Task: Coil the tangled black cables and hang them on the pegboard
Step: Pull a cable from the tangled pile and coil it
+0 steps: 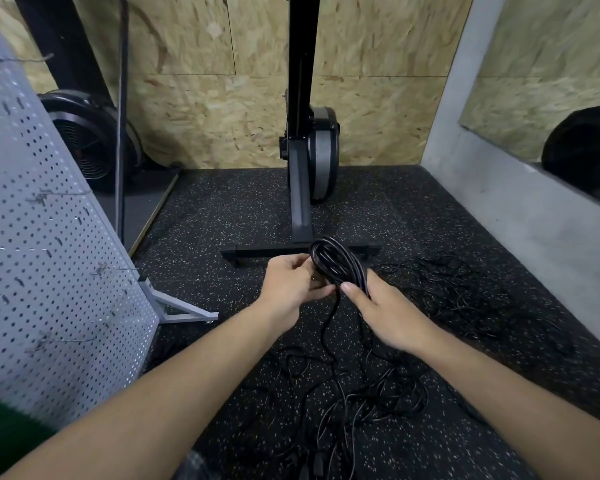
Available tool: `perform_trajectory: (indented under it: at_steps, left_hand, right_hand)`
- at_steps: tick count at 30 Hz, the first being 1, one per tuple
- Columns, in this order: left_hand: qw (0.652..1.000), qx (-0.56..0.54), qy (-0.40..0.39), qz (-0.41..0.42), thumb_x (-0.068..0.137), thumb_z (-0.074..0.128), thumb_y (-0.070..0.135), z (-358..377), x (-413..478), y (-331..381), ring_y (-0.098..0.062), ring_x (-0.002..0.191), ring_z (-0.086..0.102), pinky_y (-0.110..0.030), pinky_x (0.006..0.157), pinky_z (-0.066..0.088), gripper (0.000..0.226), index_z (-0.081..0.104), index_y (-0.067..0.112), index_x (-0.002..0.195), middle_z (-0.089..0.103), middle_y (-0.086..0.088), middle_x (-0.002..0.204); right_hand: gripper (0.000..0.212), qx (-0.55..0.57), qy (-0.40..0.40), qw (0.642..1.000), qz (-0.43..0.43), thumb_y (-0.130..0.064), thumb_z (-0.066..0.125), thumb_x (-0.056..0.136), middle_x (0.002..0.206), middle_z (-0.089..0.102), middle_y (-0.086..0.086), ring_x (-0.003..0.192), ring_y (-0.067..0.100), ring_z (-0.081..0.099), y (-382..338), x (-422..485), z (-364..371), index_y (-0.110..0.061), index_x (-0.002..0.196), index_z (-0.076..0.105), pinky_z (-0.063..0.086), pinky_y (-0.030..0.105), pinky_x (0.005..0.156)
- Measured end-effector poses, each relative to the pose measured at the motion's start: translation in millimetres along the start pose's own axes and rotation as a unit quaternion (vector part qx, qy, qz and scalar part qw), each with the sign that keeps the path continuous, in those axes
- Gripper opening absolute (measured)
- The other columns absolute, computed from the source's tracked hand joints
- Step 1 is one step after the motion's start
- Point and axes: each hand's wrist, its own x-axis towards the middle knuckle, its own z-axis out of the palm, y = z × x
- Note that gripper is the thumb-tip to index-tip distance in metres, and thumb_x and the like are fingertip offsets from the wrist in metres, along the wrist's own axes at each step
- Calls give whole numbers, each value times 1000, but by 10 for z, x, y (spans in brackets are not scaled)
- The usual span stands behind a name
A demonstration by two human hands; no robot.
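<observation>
Left grip (291,282) and right grip (387,315) clasp the cable coil (336,261) between them.

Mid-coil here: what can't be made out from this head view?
Head view, coil: ends hidden by left hand and right hand.
Floor tangle: cable count unclear, black strands overlap.
Plugs: blurred, cut by bottom edge.
Pegboard: left part cut off; hooks too thin.
</observation>
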Motion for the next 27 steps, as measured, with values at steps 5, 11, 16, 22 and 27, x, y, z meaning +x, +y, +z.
perform_trajectory:
  at_steps: [5,11,16,22,27]
  left_hand:
    - [999,-36,9,-18,107,56,8,15,30,4,-29,86,76,-29,68,65,21,71,-6,112,78,-21,105]
    - [999,-34,-12,-2,107,54,9,-2,76,-46,-25,84,75,-29,73,65,21,70,-3,116,76,-23,110]
    - [996,38,-67,41,108,53,32,-55,69,-121,-27,101,76,-42,95,61,31,69,7,119,79,-12,108]
    - [899,334,-284,-1,102,31,70,-103,-31,-274,-4,124,63,-39,110,47,64,76,28,120,73,16,125]
    - [868,377,-320,-50,107,30,60,-106,-61,-385,-3,113,70,-44,112,47,65,77,16,115,78,7,118]
  right_hand:
    - [39,10,-7,1000,12,-48,39,109,127,60,-6,118,14,57,16,20,56,-22,135,50,46,38,100]
    - [21,95,-13,995,13,-39,45,110,105,71,-8,102,6,66,62,72,86,-25,116,60,49,34,98]
    - [29,145,12,989,30,-38,46,110,90,76,6,85,6,71,-14,50,38,-17,95,60,50,31,89]
    - [23,386,95,917,17,-27,52,108,80,62,0,69,15,63,-71,66,-87,-10,103,66,55,33,67]
    - [25,413,115,903,31,-24,57,107,83,65,4,67,16,62,-17,93,-195,-1,110,67,62,41,71]
